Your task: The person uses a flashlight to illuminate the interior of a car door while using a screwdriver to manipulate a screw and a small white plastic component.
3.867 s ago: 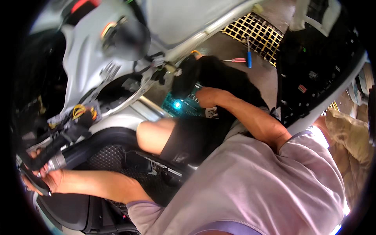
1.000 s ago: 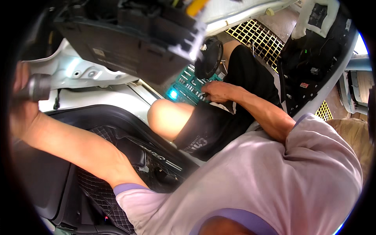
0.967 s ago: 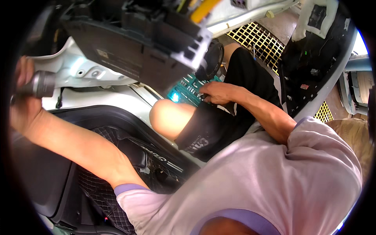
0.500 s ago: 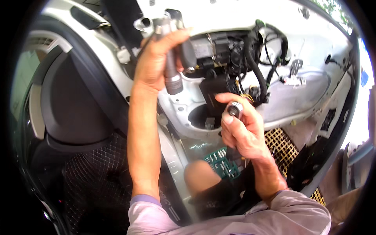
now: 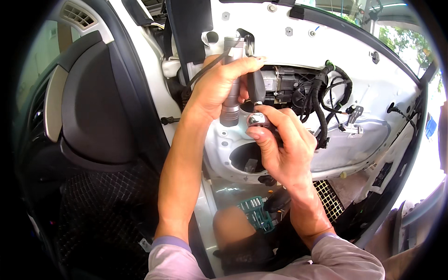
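Observation:
My left hand (image 5: 214, 86) is wrapped around a grey metal flashlight (image 5: 231, 114), which stands roughly upright in front of the bare white car door (image 5: 322, 44). Against the fingers of that hand is a dark-handled screwdriver (image 5: 255, 86); its metal shaft points up into a dark hole in the door panel. In my right hand (image 5: 291, 149) is a ratchet wrench (image 5: 257, 119), its rounded chrome head showing between thumb and forefinger. That head is close under the screwdriver's handle end; whether they touch I cannot tell. My palm hides the ratchet's handle.
Black wiring (image 5: 322, 93) and a dark motor unit (image 5: 291, 86) fill the door's opening. Below lies a green socket tray (image 5: 256, 212) beside my knee (image 5: 233, 226). A car seat-side dashboard (image 5: 102, 102) is at left, a yellow grating (image 5: 329, 198) at lower right.
My right hand has risen and moved slightly left with the ratchet, up to the screwdriver's handle end. The view has shifted, and my left hand still holds the flashlight.

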